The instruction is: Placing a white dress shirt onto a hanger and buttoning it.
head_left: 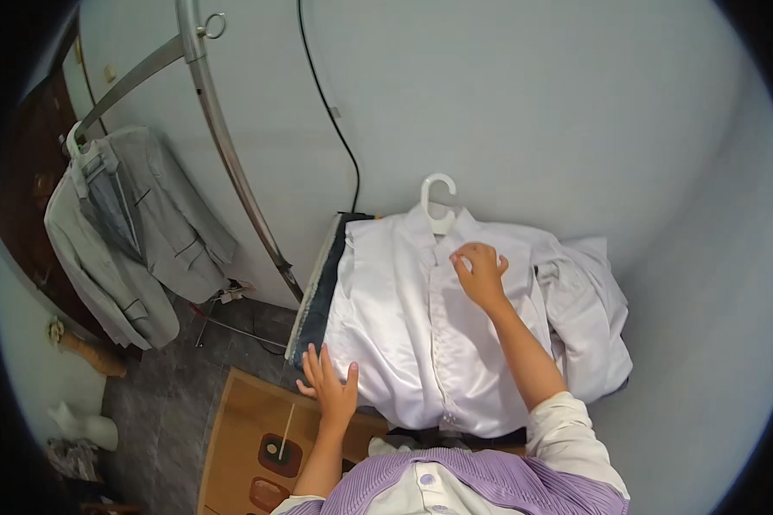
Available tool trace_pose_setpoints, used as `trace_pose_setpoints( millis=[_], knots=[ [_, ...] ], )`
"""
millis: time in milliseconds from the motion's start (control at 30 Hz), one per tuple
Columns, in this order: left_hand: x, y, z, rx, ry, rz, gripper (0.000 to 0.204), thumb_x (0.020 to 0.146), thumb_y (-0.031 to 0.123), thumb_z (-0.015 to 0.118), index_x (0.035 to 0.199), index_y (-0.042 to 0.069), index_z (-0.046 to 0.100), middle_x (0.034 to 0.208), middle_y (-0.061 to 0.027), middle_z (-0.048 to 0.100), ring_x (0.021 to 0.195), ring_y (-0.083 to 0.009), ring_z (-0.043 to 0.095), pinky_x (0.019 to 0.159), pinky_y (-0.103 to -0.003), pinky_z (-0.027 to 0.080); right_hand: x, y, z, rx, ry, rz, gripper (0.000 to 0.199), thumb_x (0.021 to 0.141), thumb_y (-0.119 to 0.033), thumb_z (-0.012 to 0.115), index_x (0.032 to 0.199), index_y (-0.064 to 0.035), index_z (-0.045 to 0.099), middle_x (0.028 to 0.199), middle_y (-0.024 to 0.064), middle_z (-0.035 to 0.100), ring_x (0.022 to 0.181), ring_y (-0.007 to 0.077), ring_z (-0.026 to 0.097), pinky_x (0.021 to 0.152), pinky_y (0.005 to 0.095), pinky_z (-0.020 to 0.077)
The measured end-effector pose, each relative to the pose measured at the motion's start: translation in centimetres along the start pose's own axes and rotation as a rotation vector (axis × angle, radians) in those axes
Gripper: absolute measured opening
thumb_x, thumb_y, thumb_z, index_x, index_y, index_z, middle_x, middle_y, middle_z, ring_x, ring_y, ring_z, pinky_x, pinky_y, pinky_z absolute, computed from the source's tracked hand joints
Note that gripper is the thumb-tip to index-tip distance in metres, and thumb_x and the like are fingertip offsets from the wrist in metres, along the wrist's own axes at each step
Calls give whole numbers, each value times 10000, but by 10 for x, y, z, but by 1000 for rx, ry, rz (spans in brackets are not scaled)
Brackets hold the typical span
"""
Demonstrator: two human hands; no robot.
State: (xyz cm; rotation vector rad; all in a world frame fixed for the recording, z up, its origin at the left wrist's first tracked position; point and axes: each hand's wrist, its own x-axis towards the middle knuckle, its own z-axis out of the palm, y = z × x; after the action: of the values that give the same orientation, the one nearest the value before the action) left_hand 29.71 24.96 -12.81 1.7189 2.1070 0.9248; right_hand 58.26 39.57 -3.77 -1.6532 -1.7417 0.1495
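Two hands on a white satin shirt [421,335], frame centre.
Left hand [331,388] spread flat at its hem; right hand [481,273] curled, fingertips pinching the collar below a white hanger [439,199].

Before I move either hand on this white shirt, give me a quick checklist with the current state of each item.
1. White shirt lies flat on the board: ok.
2. Hanger is in the collar: ok, hook shows above it.
3. Right hand is on the placket near the collar: ok.
4. Left hand rests open at the shirt's lower left edge: ok.
5. Top button fastened: cannot tell, fingers hide it.
6. Right sleeve smooth: not ok, bunched.
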Motion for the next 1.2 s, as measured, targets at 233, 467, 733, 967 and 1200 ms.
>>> trace_pose_setpoints(
  millis=[233,467,733,967,1200],
  knots=[
    [35,-7,-7,21,28,-45,449,757,392,707,1038,61,595,1410,-159,339,1344,-322,222,996,-662,41,89,26,54,-387,68,163,426,769,-296,685,1148,-135,576,1331,116,406,1271,307,299,976,634,202],
    [37,-34,-11,-146,52,-63,302,865,309,594,754,35,654,1354,-91,476,1301,-274,320,1005,-625,17,78,7,-2,-254,8,26,233,701,-287,755,864,-144,672,1184,55,464,1258,281,305,971,659,154],
    [27,-46,-45,-272,-14,-66,348,944,354,470,990,64,657,1320,-2,513,1274,-189,360,1029,-586,34,49,-9,-143,-169,492,-144,165,812,-321,652,823,-157,674,1126,28,491,1195,257,354,966,612,146],
    [5,-102,-52,-995,-206,138,394,963,260,478,1168,-68,548,1191,-114,588,1110,-208,533,977,-323,364,-5,-53,-242,-139,748,-272,221,853,-330,628,836,-119,691,1150,16,498,1265,255,317,1002,527,128],
    [-2,-107,-52,-614,-354,102,339,922,269,544,1157,34,608,1256,-76,562,1181,-231,489,1007,-332,317,-30,-73,-240,-170,796,-327,216,843,-319,648,793,-110,670,1128,28,487,1265,280,335,1009,531,130]
  ],
)
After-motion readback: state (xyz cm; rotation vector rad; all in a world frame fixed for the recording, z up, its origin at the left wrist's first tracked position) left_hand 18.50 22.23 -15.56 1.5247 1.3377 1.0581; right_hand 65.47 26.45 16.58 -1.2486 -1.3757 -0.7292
